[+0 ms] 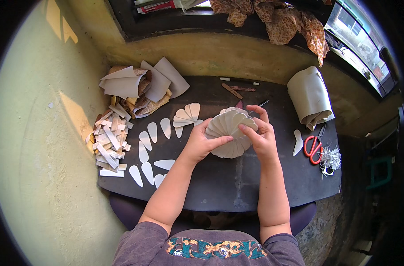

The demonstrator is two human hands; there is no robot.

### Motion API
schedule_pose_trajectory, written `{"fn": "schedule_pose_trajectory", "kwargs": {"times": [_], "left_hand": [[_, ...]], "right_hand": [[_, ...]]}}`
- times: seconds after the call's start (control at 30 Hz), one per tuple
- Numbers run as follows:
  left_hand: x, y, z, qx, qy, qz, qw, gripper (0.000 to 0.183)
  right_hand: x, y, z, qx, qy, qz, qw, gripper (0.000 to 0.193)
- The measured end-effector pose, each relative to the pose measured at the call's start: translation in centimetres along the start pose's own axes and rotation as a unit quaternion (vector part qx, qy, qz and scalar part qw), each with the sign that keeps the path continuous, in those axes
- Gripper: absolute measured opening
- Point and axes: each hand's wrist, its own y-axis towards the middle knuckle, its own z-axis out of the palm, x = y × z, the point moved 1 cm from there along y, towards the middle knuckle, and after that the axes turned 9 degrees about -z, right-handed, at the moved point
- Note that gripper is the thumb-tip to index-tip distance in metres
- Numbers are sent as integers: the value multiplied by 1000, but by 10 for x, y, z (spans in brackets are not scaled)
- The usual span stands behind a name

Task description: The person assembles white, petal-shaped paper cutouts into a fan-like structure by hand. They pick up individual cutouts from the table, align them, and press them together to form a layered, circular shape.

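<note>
You hold a round rosette [229, 132] of cream, petal-shaped pieces, overlapped like a fan, just above the dark surface [219, 186]. Your left hand [201, 144] grips its left edge, and your right hand [260, 135] pinches its right side. Loose petals [145, 153] lie to its left.
</note>
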Motion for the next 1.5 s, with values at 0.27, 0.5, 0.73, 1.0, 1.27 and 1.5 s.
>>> {"fn": "schedule_pose_trajectory", "kwargs": {"times": [0.27, 0.5, 0.73, 1.0, 1.27, 1.5], "left_hand": [[-5, -2, 3, -10, 27, 20, 999, 36], [-1, -1, 0, 23, 57, 22, 998, 34], [1, 1, -2, 17, 71, 7, 997, 37], [-4, -2, 0, 29, 83, -13, 996, 39], [-3, -4, 1, 64, 115, -25, 991, 36], [-5, -5, 5, 53, 101, -10, 993, 34]], "right_hand": [[7, 1, -1, 25, -34, -12, 999, 26], [9, 0, 2, 22, 23, -3, 999, 23], [-4, -1, 0, 17, -109, -74, 991, 21], [18, -1, 1, 28, -90, -28, 995, 28], [12, -3, -1, 55, -35, -13, 998, 24], [13, -4, 0, 43, -193, -101, 975, 19]]}}
